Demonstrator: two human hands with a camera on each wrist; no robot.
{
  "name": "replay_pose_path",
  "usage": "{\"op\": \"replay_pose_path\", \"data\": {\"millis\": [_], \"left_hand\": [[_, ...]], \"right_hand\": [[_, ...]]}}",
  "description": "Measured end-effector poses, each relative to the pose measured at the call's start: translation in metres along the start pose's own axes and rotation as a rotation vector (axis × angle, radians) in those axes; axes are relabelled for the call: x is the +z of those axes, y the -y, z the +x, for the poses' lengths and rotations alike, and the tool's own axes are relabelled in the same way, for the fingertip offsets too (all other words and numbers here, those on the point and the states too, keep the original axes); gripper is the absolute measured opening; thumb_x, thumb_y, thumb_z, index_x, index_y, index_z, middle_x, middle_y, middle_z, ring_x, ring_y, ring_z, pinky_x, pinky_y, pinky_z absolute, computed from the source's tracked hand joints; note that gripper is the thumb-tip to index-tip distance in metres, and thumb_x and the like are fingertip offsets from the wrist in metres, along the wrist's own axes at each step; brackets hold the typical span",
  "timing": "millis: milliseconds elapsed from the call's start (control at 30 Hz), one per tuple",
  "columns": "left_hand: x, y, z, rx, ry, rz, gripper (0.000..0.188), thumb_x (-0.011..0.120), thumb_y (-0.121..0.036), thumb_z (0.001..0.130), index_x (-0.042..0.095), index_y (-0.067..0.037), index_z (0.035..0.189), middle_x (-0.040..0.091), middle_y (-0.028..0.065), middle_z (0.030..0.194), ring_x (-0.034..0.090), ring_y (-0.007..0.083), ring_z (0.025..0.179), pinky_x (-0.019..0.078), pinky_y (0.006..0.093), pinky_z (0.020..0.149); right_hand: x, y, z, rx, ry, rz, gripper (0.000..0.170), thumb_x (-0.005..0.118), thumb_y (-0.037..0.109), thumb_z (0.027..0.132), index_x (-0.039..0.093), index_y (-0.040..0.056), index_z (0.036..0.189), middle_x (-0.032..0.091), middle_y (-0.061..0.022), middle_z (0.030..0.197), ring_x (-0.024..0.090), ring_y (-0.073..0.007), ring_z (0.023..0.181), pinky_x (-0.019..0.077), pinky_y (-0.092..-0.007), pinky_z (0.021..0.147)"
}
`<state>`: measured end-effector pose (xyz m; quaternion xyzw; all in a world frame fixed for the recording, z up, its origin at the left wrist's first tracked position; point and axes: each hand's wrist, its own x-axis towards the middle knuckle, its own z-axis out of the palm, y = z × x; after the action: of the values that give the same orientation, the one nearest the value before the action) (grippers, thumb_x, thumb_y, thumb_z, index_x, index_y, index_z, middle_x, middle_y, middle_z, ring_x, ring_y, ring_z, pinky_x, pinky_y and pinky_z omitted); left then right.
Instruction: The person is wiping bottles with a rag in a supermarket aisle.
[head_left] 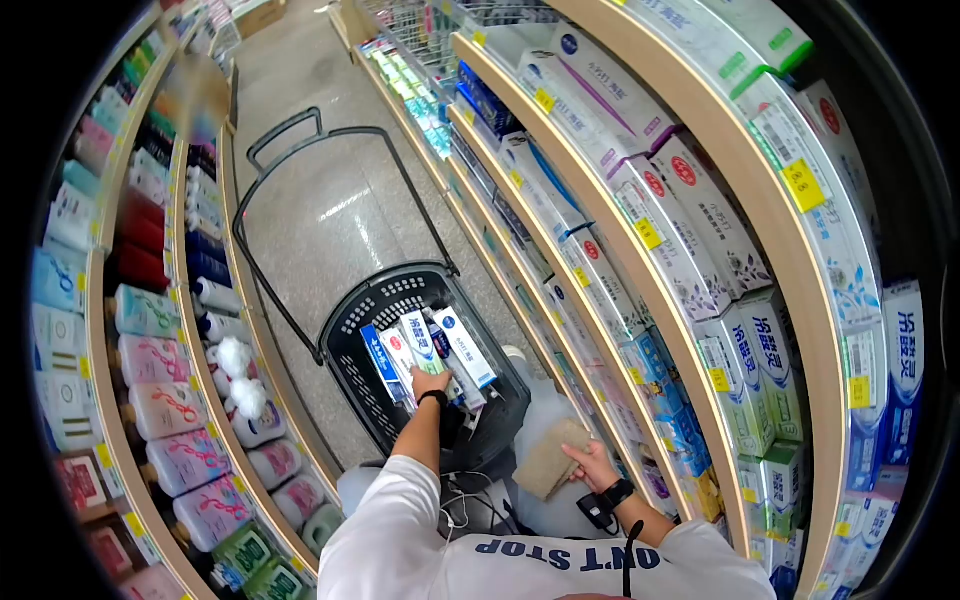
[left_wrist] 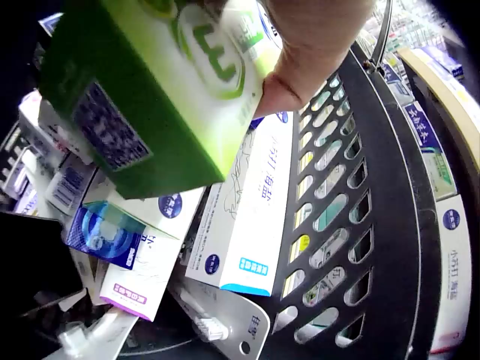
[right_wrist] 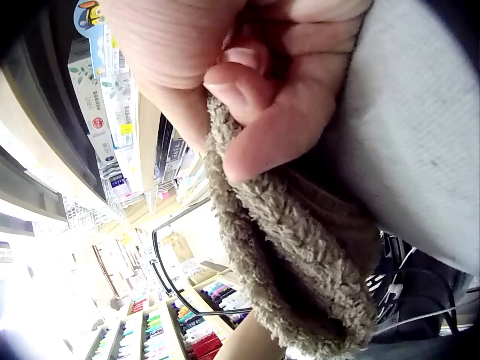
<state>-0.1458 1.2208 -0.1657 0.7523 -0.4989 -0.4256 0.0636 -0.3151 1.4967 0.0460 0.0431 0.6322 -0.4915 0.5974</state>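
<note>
The left hand [head_left: 431, 382] reaches into a dark basket [head_left: 345, 340] and grips a green and white box [head_left: 420, 340]. Seen up close in the left wrist view, that box [left_wrist: 142, 97] is tilted above other boxes, the thumb of the left hand [left_wrist: 315, 45] on its side. Beneath it lie a white and blue box [left_wrist: 251, 217] and a hanging-card package [left_wrist: 225, 322]. Near the lap, the right hand [head_left: 592, 465] pinches a folded beige fluffy cloth [head_left: 548, 460]. The right wrist view shows the right hand [right_wrist: 262, 97] holding this cloth [right_wrist: 300, 262] by its edge.
Shelves of boxed goods [head_left: 690, 220] rise close on the right. Bottles and packs [head_left: 190, 400] fill the shelves on the left. The basket's long handle [head_left: 390, 150] leans out over the aisle floor [head_left: 330, 210]. Cables [head_left: 465, 505] lie near the lap.
</note>
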Motion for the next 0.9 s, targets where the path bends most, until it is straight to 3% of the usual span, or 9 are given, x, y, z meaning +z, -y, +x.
{"op": "replay_pose_path", "data": {"millis": [100, 200, 233, 333, 433, 500, 633, 767, 900], "left_hand": [[0.000, 0.018, -0.003, 0.056, -0.012, -0.147, 0.061, 0.072, -0.014, 0.050, 0.049, 0.008, 0.103, 0.062, 0.0190, 0.091, 0.062, 0.0301, 0.079, 0.0491, 0.0364, 0.073], [-0.024, 0.023, -0.020, -0.056, 0.279, -0.525, 0.034, 0.069, -0.008, 0.050, 0.060, 0.005, 0.080, 0.061, 0.0090, 0.074, 0.058, 0.0208, 0.062, 0.0469, 0.0326, 0.057], [-0.028, 0.026, -0.024, -0.116, 0.364, -0.715, 0.034, 0.068, -0.008, 0.052, 0.060, 0.004, 0.083, 0.060, 0.0081, 0.073, 0.057, 0.0206, 0.060, 0.0460, 0.0326, 0.056], [-0.062, 0.023, -0.050, 0.042, 0.460, -0.686, 0.035, 0.065, -0.007, 0.056, 0.059, 0.002, 0.089, 0.059, 0.0071, 0.075, 0.056, 0.0201, 0.062, 0.0460, 0.0322, 0.056], [-0.116, -0.011, -0.105, 0.241, 0.485, -0.713, 0.035, 0.064, -0.005, 0.058, 0.057, 0.003, 0.092, 0.060, 0.0063, 0.080, 0.057, 0.0186, 0.068, 0.0467, 0.0314, 0.061], [-0.145, -0.015, -0.123, 0.373, 0.591, -0.624, 0.036, 0.064, -0.005, 0.060, 0.056, 0.003, 0.095, 0.061, 0.0065, 0.083, 0.058, 0.0173, 0.072, 0.0474, 0.0302, 0.065], [-0.213, -0.034, -0.203, 0.733, 0.777, -0.485, 0.040, 0.065, -0.004, 0.065, 0.055, 0.002, 0.103, 0.060, 0.0047, 0.090, 0.056, 0.0120, 0.080, 0.0465, 0.0266, 0.073], [-0.235, -0.033, -0.280, 0.802, 0.840, -0.288, 0.054, 0.070, -0.005, 0.062, 0.050, 0.004, 0.111, 0.059, 0.0065, 0.096, 0.054, 0.0121, 0.087, 0.0456, 0.0267, 0.077], [-0.229, -0.016, -0.328, 0.992, 0.655, -0.192, 0.069, 0.075, -0.015, 0.065, 0.041, 0.003, 0.123, 0.056, 0.0109, 0.109, 0.051, 0.0159, 0.097, 0.0413, 0.0288, 0.085]], "right_hand": [[0.000, -0.001, -0.001, 0.002, 0.038, 0.032, 0.021, 0.064, 0.017, 0.082, 0.052, 0.0044, 0.094, 0.057, -0.0021, 0.067, 0.043, -0.0068, 0.040, 0.0423, -0.0220, 0.039], [-0.008, -0.008, 0.004, 0.006, 0.100, 0.069, 0.020, 0.065, 0.017, 0.081, 0.054, 0.0039, 0.091, 0.057, -0.0022, 0.067, 0.046, -0.0065, 0.043, 0.0447, -0.0226, 0.044], [-0.008, -0.009, 0.005, 0.005, 0.104, 0.070, 0.021, 0.065, 0.017, 0.081, 0.054, 0.0039, 0.092, 0.057, -0.0023, 0.068, 0.047, -0.0068, 0.044, 0.0454, -0.0229, 0.045], [-0.017, -0.017, 0.014, 0.024, 0.153, 0.113, 0.025, 0.065, 0.016, 0.081, 0.051, 0.0037, 0.098, 0.057, -0.0028, 0.071, 0.048, -0.0083, 0.043, 0.0479, -0.0244, 0.047], [-0.012, -0.010, 0.007, 0.009, 0.310, 0.215, 0.032, 0.063, 0.017, 0.083, 0.050, 0.0042, 0.109, 0.061, -0.0071, 0.098, 0.061, -0.0154, 0.081, 0.0510, -0.0330, 0.067], [-0.012, -0.017, 0.018, -0.132, 0.368, 0.181, 0.034, 0.059, 0.017, 0.085, 0.048, 0.0061, 0.116, 0.057, -0.0068, 0.112, 0.055, -0.0190, 0.103, 0.0466, -0.0352, 0.082], [0.049, 0.008, -0.024, -0.315, 0.510, 0.371, 0.040, 0.053, 0.019, 0.089, 0.041, 0.0081, 0.126, 0.049, -0.0067, 0.124, 0.046, -0.0203, 0.115, 0.0372, -0.0372, 0.096], [0.086, 0.007, -0.069, -0.259, 0.664, 0.406, 0.045, 0.046, 0.030, 0.092, 0.034, 0.0098, 0.131, 0.045, -0.0078, 0.129, 0.040, -0.0213, 0.120, 0.0337, -0.0435, 0.098], [0.091, -0.024, -0.095, -0.404, 0.595, 0.329, 0.040, 0.050, 0.026, 0.091, 0.040, 0.0083, 0.125, 0.051, -0.0066, 0.119, 0.044, -0.0196, 0.116, 0.0377, -0.0416, 0.093]]}}
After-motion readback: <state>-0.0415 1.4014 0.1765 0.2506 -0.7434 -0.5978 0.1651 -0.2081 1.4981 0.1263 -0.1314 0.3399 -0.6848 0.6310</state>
